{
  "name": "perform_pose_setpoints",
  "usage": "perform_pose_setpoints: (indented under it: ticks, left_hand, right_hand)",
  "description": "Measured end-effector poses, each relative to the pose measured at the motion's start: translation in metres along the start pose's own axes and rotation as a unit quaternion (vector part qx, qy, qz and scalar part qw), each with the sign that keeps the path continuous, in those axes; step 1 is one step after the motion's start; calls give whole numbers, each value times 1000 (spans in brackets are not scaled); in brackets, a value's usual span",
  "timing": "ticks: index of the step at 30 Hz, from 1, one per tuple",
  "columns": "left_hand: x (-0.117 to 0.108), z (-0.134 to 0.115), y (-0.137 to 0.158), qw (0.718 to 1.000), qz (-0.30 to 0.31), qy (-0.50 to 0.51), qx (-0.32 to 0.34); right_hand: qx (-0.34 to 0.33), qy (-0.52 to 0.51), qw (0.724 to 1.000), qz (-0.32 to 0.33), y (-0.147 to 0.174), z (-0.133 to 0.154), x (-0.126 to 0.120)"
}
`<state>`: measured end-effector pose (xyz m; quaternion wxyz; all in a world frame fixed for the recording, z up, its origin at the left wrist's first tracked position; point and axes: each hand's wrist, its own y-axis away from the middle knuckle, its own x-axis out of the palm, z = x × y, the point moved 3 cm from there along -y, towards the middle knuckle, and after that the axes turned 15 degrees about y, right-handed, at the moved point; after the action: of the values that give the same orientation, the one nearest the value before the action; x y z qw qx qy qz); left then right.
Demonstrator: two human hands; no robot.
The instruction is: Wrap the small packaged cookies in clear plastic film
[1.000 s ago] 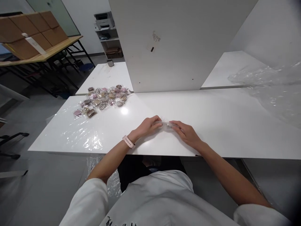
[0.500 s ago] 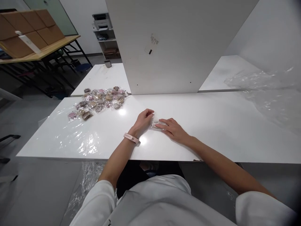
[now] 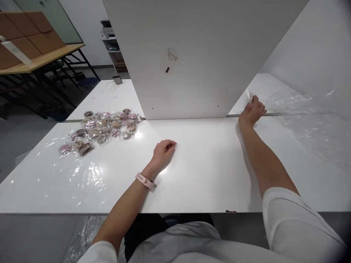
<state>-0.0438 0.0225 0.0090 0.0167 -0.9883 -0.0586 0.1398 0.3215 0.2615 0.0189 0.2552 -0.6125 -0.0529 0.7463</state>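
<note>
My right hand (image 3: 251, 111) reaches to the back right, its fingers bent around a small clear plastic packet (image 3: 249, 95). What is inside the packet is mostly hidden by the fingers and blur. Near the middle of the white table (image 3: 200, 175), my left hand (image 3: 163, 152) rests with curled fingers. Thumb and fingertips meet, and a tiny pale bit shows at their tips, too small to name. To the left lies a spread of individually wrapped round treats (image 3: 115, 133), pink, tan and brown, that look like cookies.
A white upright panel (image 3: 186, 84) with a label stands across the table's back. Crumpled clear plastic sheeting (image 3: 309, 120) covers the right side. A metal cup (image 3: 117, 79) stands at the back left, and cardboard boxes (image 3: 41, 44) sit on a wooden table beyond.
My right hand has left the middle and moved far to the right and back with the clear packet. The left hand stays near the middle, its fingers now curled together.
</note>
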Motion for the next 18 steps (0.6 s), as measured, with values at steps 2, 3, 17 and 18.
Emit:
perform_pose_setpoints:
  ticks: [2,3,17,18]
  left_hand:
    - [-1,3,0,1000,-1,2,0]
    - [-2,4,0,1000,-1,3,2]
    - [-3,6,-3,1000,4,8,9]
    - [-3,6,-3,1000,2,10,9]
  right_hand:
    - [-36,41,996,76,-14,17,18]
    - [-54,53,991,110,-14,24,25]
    - [116,103,984,93,82,-182,-58]
    - [93,105,983,118,100,-184,-60]
